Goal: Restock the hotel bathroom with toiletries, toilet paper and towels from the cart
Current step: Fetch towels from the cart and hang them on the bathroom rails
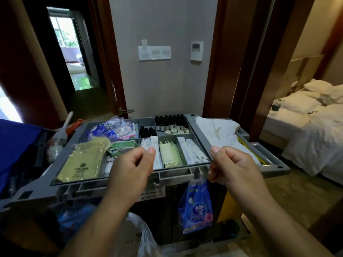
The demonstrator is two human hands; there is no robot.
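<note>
The grey cart tray point(176, 175) stands in front of me, divided into compartments. It holds small dark bottles point(170, 120), white sachets point(194, 153), pale green sachets point(169, 154) and a golden packet point(83, 160). White towels point(217, 130) lie at the tray's right end. A blue tissue pack point(196, 206) hangs below the tray's front edge. My left hand point(130, 169) hovers over the front edge with curled fingers, thumb against forefinger, and nothing visible in it. My right hand point(233, 167) is curled the same way at the tray's right front corner, just above the tissue pack.
Crumpled clear plastic bottles point(111, 128) sit at the tray's back left. A blue bag point(14, 145) hangs on the cart's left side. A white plastic bag point(146, 238) hangs below. An open wooden door point(115, 89) is behind the cart; an unmade bed point(315, 130) is at right.
</note>
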